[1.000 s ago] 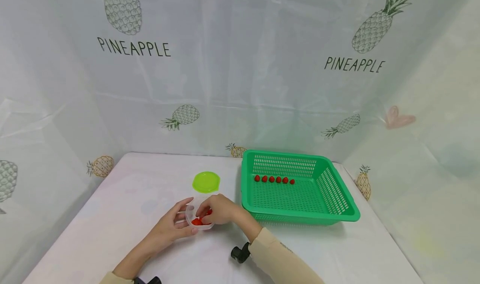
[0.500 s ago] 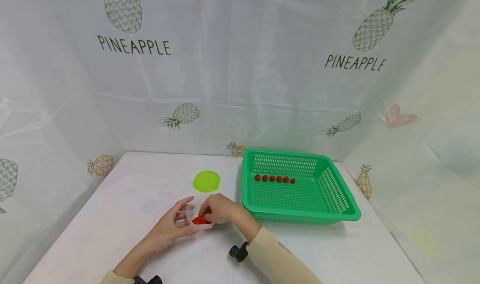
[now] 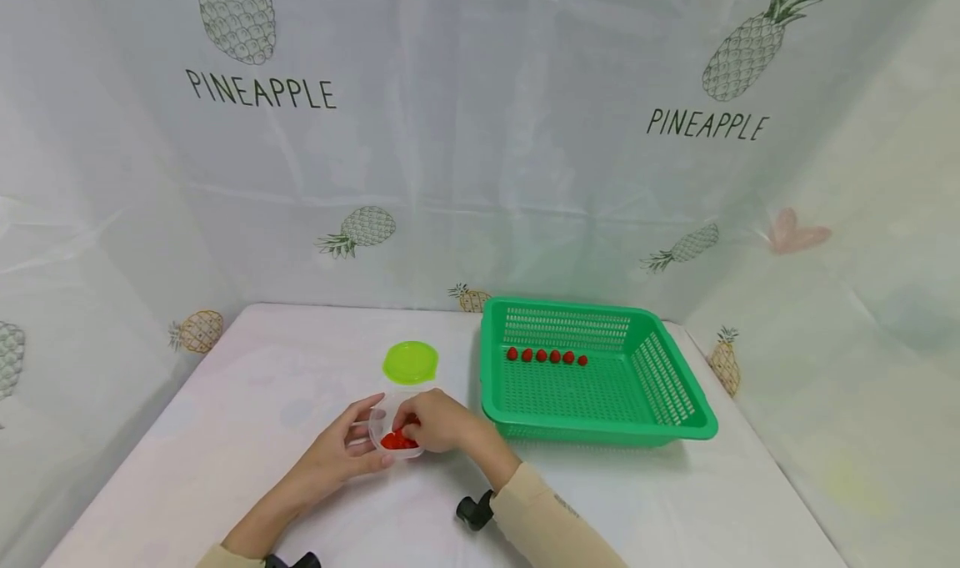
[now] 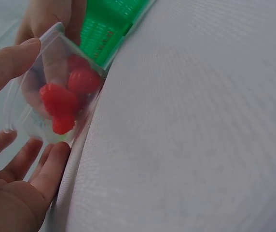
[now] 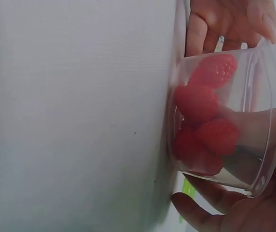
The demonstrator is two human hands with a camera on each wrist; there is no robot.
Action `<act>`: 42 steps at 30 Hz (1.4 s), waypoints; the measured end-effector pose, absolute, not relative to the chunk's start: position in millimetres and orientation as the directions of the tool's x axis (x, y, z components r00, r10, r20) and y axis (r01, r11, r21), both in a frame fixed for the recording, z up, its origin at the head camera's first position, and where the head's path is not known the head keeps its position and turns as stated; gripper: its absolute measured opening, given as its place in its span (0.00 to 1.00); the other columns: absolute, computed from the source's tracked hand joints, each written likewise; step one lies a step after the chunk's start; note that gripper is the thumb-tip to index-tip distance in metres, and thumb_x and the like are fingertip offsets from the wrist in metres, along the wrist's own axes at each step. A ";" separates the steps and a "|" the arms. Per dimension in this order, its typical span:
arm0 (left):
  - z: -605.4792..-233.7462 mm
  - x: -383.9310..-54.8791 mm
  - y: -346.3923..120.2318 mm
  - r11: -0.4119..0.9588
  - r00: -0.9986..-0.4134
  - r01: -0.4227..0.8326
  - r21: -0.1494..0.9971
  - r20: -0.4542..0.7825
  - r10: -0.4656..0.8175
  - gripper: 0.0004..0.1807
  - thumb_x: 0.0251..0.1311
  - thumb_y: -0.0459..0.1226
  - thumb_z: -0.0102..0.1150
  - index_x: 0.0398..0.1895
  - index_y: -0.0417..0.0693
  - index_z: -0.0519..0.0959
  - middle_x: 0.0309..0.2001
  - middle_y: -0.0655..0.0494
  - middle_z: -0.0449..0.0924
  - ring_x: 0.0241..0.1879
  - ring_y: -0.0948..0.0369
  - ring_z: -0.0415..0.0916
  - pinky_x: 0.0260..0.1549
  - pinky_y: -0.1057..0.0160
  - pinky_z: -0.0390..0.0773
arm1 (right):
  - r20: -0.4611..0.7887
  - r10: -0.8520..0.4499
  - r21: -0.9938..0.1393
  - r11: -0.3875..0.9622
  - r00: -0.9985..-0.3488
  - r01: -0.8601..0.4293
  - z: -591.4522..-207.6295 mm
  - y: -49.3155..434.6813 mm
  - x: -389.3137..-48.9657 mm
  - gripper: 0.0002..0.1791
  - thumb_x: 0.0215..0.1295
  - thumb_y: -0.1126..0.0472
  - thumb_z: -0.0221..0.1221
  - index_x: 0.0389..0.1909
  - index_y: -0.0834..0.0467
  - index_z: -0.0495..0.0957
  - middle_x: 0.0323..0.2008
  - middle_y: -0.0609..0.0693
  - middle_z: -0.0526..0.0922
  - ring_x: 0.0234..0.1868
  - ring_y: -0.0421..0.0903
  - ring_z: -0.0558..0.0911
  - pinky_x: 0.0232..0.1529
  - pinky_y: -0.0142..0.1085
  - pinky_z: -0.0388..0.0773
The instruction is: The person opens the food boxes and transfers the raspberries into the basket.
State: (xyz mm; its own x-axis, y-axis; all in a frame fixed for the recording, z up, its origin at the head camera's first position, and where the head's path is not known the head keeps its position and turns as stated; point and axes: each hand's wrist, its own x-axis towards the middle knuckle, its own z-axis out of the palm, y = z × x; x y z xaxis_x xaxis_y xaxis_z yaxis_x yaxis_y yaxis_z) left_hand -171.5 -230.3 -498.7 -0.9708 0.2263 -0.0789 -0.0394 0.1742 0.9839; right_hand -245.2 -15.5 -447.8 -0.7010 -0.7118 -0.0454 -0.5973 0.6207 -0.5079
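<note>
A small clear plastic container [image 3: 379,429] stands on the white cloth with its mouth turned up. My left hand [image 3: 333,453] holds it from the left, thumb on the near side and fingers round the far side. Several red strawberries [image 5: 196,104] lie at its bottom. From the right, my right hand [image 3: 437,420] reaches into the container, and its curled thumb and finger pinch a strawberry [image 3: 411,420] there. In the left wrist view the right hand's fingertips are partly hidden behind the strawberries [image 4: 58,99] and the container wall.
Behind the container lies a lime-green lid [image 3: 410,363]. A green slotted basket [image 3: 615,433] stands to the right, with several strawberries [image 3: 542,356] in a row along its back. A pineapple-printed curtain [image 3: 510,168] encloses the table [image 3: 300,359].
The right hand's fingers have shifted slightly among the strawberries inside the container. My left hand keeps its hold. The basket's row is unchanged.
</note>
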 end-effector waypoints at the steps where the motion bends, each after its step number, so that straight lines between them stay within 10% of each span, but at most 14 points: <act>1: -498.5 -171.6 -230.7 0.175 -0.971 -0.039 0.984 -0.078 0.224 0.52 0.61 0.39 0.79 0.84 0.60 0.57 0.74 0.37 0.65 0.67 0.45 0.77 0.57 0.63 0.84 | -0.041 -0.711 -0.511 0.619 -0.702 -0.596 -447.8 -15.8 -245.2 0.07 0.74 0.66 0.64 0.41 0.52 0.89 0.31 0.39 0.83 0.33 0.36 0.76 0.38 0.25 0.76; 42: -495.5 -170.3 -229.6 0.188 -0.972 -0.063 0.980 -0.103 0.213 0.51 0.62 0.41 0.78 0.84 0.60 0.57 0.75 0.40 0.65 0.68 0.46 0.76 0.58 0.62 0.84 | 0.222 -0.678 -0.533 0.517 -0.701 -0.669 -457.4 -8.9 -245.3 0.07 0.72 0.61 0.69 0.48 0.53 0.91 0.40 0.39 0.90 0.46 0.36 0.81 0.50 0.28 0.78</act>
